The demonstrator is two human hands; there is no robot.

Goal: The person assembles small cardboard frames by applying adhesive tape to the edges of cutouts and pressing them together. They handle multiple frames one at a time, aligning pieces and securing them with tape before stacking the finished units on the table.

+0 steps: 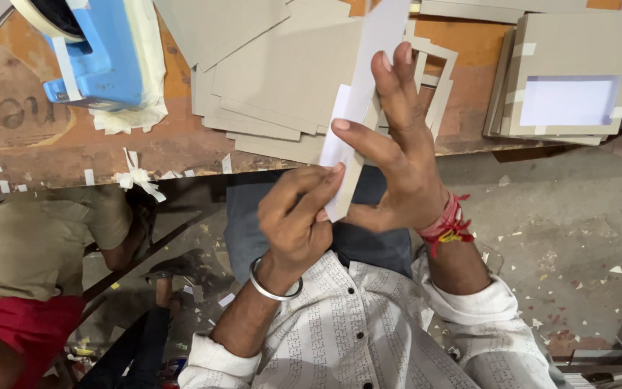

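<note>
Both hands hold a white paper strip with a grey cardboard piece (358, 108) above the near edge of the wooden workbench (109, 148). The left hand (298, 216) pinches its lower end between thumb and forefinger; the right hand (397, 158) presses it with fingers spread nearly straight. Loose grey boards (268, 72) lie behind, a blue tape dispenser (98, 61) far left, taped frames (570, 72) far right.

The strip (368, 43) at top centre is white. Grey boards (275, 72) lie on an orange-brown tabletop (73, 144). The tape dispenser (102, 65), upper left, is blue. The shirt (368, 331) is white with fine lines. The wrist thread (446, 225) is red and yellow.
</note>
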